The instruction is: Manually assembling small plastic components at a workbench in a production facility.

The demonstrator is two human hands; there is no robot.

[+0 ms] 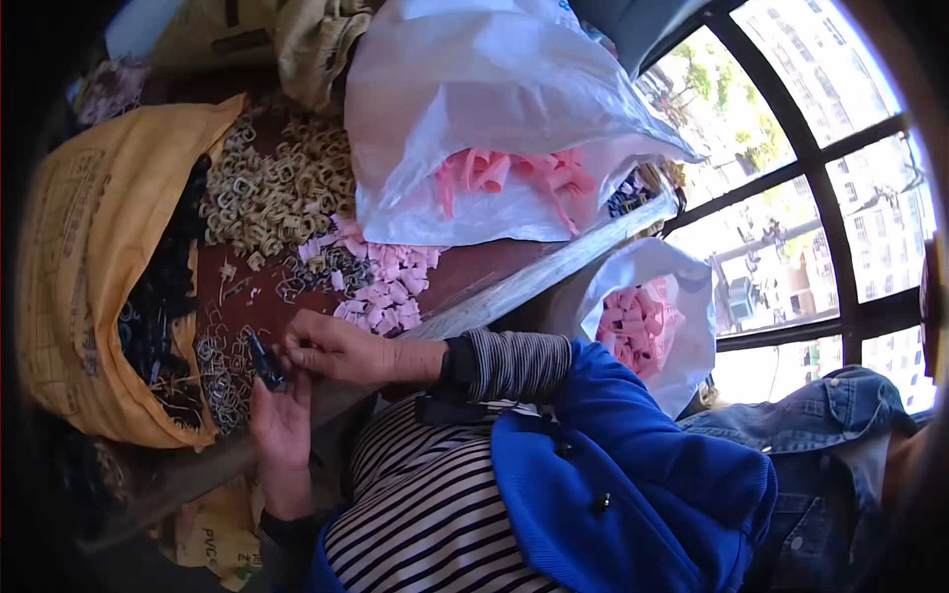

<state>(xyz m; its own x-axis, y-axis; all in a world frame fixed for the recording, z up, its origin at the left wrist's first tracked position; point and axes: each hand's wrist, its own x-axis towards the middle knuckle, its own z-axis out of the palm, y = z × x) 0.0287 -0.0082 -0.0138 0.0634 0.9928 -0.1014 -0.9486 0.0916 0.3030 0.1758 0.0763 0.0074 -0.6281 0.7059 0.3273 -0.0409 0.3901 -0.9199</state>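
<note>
My left hand [284, 423], palm partly up, holds a small dark clip-like piece [265, 364] between thumb and fingers. Close against it, my right hand [341, 348] is closed in a pinch at the piece's right side; whatever its fingertips hold is too small to make out. Beside both hands lies a heap of silvery wire loops [225, 381]. Farther left, an orange woven sack [74, 267] lies open toward me, with many black plastic pieces [163, 306] inside. Small pink pieces [388, 287] are strewn just beyond my right hand.
Beige ring-shaped buckles [282, 183] are heaped at the back of the reddish table [474, 265]. A large white sack [445, 109] holds pink strips. A pale wooden edge [554, 272] borders the table; beyond it stands a white bag [697, 287] of pink pieces beside a barred window [816, 168].
</note>
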